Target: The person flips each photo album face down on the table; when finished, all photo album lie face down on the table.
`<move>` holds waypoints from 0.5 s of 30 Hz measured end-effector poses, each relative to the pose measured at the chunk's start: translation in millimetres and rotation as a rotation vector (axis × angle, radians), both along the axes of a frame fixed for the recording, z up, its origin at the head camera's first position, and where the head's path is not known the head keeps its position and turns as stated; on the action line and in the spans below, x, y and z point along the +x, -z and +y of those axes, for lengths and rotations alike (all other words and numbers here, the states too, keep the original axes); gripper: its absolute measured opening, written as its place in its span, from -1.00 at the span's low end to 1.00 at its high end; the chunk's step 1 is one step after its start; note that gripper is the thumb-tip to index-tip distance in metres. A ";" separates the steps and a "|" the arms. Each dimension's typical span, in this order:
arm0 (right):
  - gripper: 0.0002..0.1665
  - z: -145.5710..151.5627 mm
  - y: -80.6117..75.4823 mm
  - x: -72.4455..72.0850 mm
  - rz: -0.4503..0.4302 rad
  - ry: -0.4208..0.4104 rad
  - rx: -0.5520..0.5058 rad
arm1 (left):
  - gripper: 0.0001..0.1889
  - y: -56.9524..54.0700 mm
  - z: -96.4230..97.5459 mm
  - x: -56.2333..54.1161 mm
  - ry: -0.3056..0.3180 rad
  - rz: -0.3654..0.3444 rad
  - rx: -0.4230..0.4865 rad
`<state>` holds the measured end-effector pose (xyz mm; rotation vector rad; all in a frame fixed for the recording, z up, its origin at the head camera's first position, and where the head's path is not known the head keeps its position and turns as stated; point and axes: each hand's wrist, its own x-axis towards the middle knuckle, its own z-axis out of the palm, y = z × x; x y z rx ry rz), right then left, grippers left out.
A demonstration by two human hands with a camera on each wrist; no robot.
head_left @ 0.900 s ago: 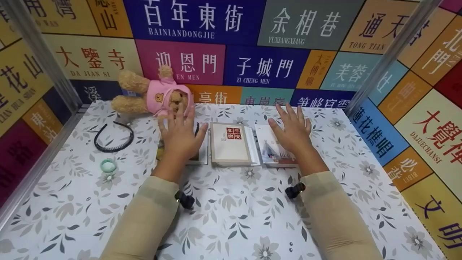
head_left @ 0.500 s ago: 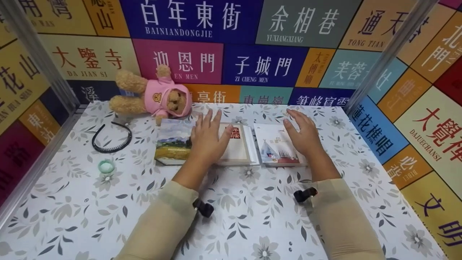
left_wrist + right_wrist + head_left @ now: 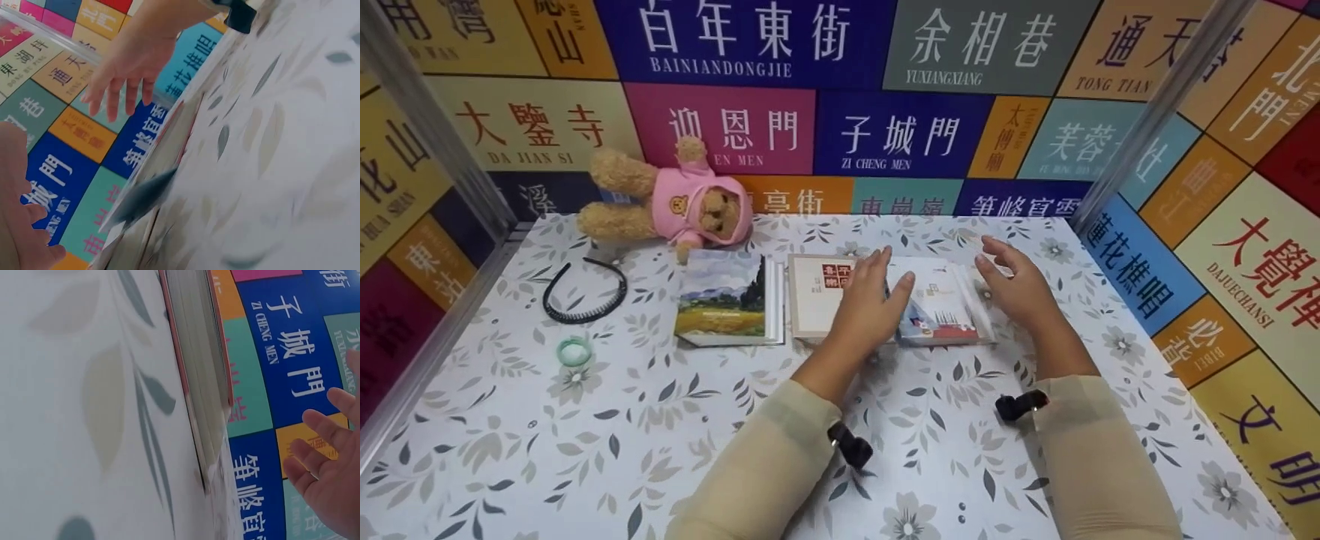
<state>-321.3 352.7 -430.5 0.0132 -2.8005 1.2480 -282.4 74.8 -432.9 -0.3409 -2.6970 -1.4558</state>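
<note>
Three books lie in a row on the table. The left one (image 3: 721, 304) has a painted landscape cover, the middle one (image 3: 810, 300) is beige with a red seal, and the right one (image 3: 941, 315) is white with a small illustration. Over the right part of the beige book hovers my left hand (image 3: 864, 306), its fingers extended and its thumb near the white book. My right hand (image 3: 1024, 292) is just right of the white book, fingers loosely bent. Neither holds anything. In the right wrist view a book's page edge (image 3: 197, 354) shows beside the right hand (image 3: 332, 461).
A teddy bear (image 3: 675, 202) in a pink hoodie lies at the back left. In front of it are a black headband (image 3: 585, 315) and a green ring-shaped item (image 3: 574, 351). Lettered panels (image 3: 900, 135) wall the flower-patterned table (image 3: 607, 465) at the back and sides.
My left hand has swept rightward from above the landscape book across the beige one. My right hand has shifted right, off the white book. The books have stayed in their row.
</note>
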 end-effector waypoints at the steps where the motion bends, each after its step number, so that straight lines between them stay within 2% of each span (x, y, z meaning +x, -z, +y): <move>1: -0.08 1.7 1.6 0.0 -0.012 0.004 -0.003 | -0.26 1.7 5.2 0.0 0.005 -0.009 0.013; 6: -0.15 6.3 10.0 -0.1 -0.065 -0.003 -0.022 | -0.22 14.3 22.7 2.1 0.024 -0.074 0.074; 11: -0.16 5.9 13.3 1.9 -0.142 -0.014 -0.055 | -0.18 26.4 28.6 4.3 0.050 -0.140 0.119; 15: -0.18 3.9 16.7 3.1 -0.239 -0.022 -0.078 | -0.18 30.4 30.0 5.7 0.080 -0.191 0.109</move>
